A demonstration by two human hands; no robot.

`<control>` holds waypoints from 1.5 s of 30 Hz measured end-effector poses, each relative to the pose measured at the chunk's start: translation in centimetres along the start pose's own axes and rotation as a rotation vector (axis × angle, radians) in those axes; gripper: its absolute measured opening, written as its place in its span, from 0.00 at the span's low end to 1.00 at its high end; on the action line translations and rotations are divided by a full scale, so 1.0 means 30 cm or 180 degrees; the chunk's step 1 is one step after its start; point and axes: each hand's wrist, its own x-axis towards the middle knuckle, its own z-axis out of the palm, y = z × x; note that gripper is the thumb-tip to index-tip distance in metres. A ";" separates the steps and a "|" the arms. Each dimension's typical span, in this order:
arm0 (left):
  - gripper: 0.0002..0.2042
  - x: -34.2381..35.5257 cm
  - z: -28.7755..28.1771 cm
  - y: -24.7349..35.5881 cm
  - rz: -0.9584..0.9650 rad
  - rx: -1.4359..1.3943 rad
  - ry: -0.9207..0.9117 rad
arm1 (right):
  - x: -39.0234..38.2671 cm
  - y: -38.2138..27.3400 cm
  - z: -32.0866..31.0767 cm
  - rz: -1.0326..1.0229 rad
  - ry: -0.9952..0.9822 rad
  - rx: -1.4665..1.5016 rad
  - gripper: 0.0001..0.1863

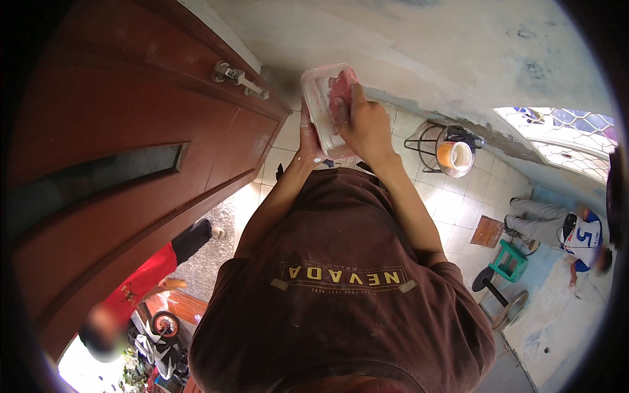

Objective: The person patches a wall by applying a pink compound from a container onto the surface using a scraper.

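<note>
My left hand [308,136] is wrapped round the side of a clear plastic container [317,98], its fingers partly hidden underneath. White paste is smeared inside the container and on my left wrist. My right hand [368,128] grips a pinkish-red flat scraper [340,86] over the open container. The blade is dipped inside, against the paste, and my fingers cover part of it.
A brown door [131,105] with a metal handle [239,78] stands at left. A patchy plastered wall [458,52] runs ahead. Right are a round stool frame [422,145], an orange-and-white tub [453,157], a green stool [508,261] and a person at the wall. Another person in red stands lower left.
</note>
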 end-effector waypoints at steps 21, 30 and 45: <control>0.38 0.031 0.021 -0.026 -0.0226 0.0277 -0.0026 | -0.017 0.069 -0.019 0.0126 0.0077 -0.0065 0.12; 0.36 0.027 -0.032 0.021 -0.0305 0.0224 0.0157 | 0.007 0.054 -0.035 0.0493 -0.0272 0.0210 0.15; 0.32 0.027 -0.092 0.056 -0.0313 0.0064 0.0185 | 0.000 0.137 0.155 -0.0284 -0.0370 0.0825 0.18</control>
